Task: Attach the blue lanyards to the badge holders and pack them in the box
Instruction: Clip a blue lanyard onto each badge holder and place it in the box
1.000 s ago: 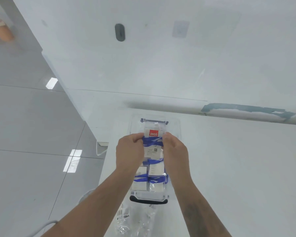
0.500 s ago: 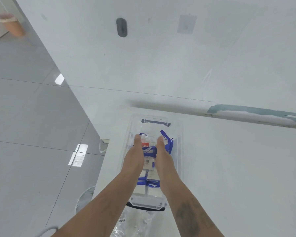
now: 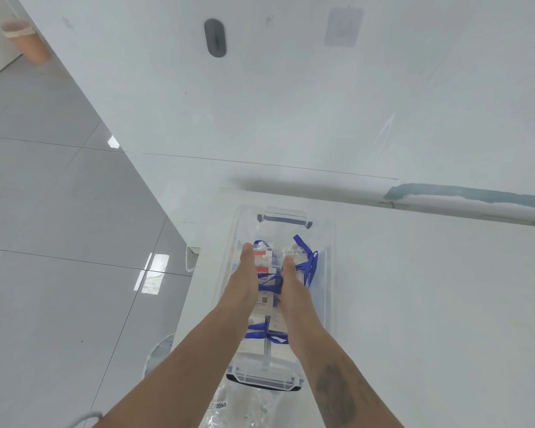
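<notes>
A clear plastic box [image 3: 329, 273] with dark latch handles stands lengthwise on the white table. Inside lie several badge holders wrapped in blue lanyards [image 3: 309, 264]. Both my hands reach down into the box. My left hand [image 3: 244, 273] and my right hand [image 3: 291, 279] lie side by side with fingers stretched forward, pressing on a badge holder [image 3: 264, 267] with a red label and a blue lanyard round it. More wrapped holders [image 3: 266, 333] lie nearer me, between my forearms.
A clear plastic bag [image 3: 244, 409] of packaging lies at the table's near edge, in front of the box. The table's left edge drops to a grey tiled floor. A white wall rises behind the table.
My hands have lowered the wrapped badge holder into the box and moved forward. The fingers went from pinching it to lying stretched over it.
</notes>
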Action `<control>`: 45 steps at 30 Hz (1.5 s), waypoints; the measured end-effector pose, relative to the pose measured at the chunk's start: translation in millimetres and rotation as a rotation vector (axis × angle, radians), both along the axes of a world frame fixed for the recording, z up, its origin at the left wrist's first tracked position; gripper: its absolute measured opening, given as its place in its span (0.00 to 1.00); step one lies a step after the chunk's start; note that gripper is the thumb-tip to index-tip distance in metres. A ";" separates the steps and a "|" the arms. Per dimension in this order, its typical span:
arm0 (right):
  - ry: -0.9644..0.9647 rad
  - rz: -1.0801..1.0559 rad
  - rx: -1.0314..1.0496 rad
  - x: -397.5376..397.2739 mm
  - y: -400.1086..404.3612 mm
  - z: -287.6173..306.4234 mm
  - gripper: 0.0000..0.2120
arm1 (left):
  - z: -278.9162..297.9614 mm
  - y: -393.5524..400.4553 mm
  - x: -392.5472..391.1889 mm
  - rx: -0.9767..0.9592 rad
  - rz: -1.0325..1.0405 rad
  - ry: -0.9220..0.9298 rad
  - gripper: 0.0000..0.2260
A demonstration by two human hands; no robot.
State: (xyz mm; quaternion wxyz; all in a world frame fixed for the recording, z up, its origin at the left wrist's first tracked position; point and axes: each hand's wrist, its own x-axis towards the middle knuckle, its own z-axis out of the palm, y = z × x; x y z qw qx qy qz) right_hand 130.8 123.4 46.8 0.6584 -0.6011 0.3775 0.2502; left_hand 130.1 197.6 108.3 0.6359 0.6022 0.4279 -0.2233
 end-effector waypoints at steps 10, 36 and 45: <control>-0.012 0.028 0.000 -0.5 -1.5 -1.2 0.21 | 2.2 1.2 -1.7 0.015 -0.012 -0.018 0.30; -0.305 0.124 -0.149 -38.1 -42.5 117.0 0.13 | 43.7 21.4 -19.3 0.092 -0.185 -0.492 0.20; -0.782 0.256 -0.466 -72.0 -95.5 178.3 0.28 | 111.8 -1.9 -52.9 0.503 -0.366 -0.950 0.26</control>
